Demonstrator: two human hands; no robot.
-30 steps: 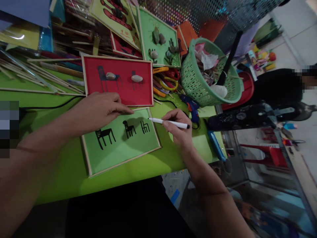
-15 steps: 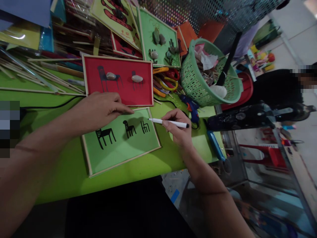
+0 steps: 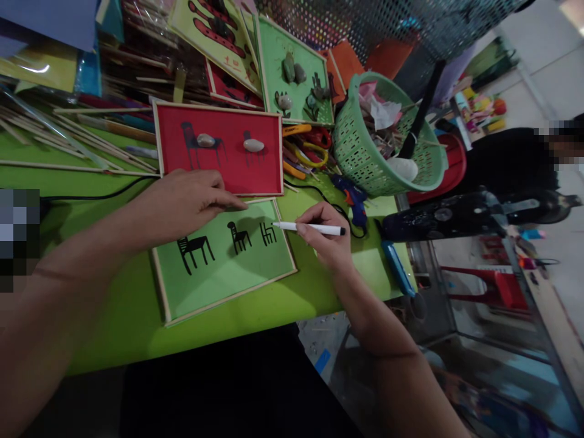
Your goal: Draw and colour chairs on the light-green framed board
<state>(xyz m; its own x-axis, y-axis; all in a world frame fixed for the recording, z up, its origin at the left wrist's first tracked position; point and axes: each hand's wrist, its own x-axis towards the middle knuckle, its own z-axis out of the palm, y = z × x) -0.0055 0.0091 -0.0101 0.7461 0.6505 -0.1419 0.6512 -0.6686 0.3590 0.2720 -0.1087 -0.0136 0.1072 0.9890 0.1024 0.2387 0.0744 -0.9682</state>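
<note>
My right hand (image 3: 326, 234) pinches a white marker (image 3: 314, 229) with a black end, its tip at the small chair outline on the right of a green framed picture (image 3: 228, 283). Three black chairs are drawn on that picture, the left one largest. Across the picture's upper edge lies my left hand (image 3: 191, 198), fingers stretched out, hiding its top left part. Just beyond is a red framed picture (image 3: 173, 161) with chair drawings and two pebbles on it.
A green basket (image 3: 387, 182) holding scraps stands at the back right, beside a blue glue gun (image 3: 356, 201). Scissors (image 3: 314, 155) lie near it. Wooden sticks (image 3: 73, 143) cover the left. Behind is another green picture with stones (image 3: 296, 97). A person in black (image 3: 515, 164) is at the right.
The marker's tip has moved slightly down and left onto the small chair outline, which shows more lines. My left hand stays in place.
</note>
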